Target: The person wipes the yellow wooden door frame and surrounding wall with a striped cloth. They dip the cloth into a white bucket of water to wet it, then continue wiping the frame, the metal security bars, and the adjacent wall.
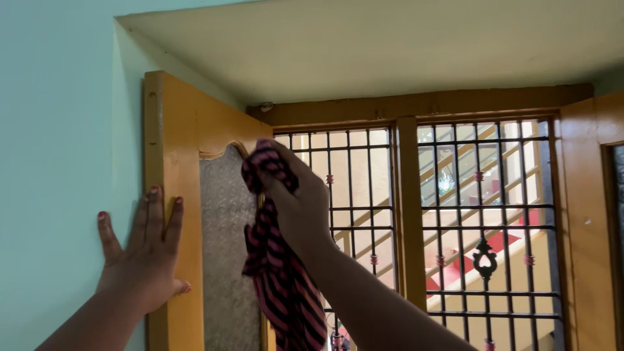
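Hands: right (296, 201) gripping striped cloth (279, 286), left (144, 257) apparently bracing shutter (175, 143)

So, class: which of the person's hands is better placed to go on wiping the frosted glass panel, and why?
Probably the right hand: it grips the pink-and-black striped cloth against the frosted glass panel. The left hand lies flat and empty on the yellow wooden shutter frame.

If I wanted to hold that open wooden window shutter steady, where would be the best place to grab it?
Probably the tall wooden side rail of the shutter, reached from the wall side, where the left hand already lies flat. That rail is solid, straight and bare. The frosted glass panel looks less sturdy, and the right hand is pressing a striped cloth at its inner edge, so that side is taken.
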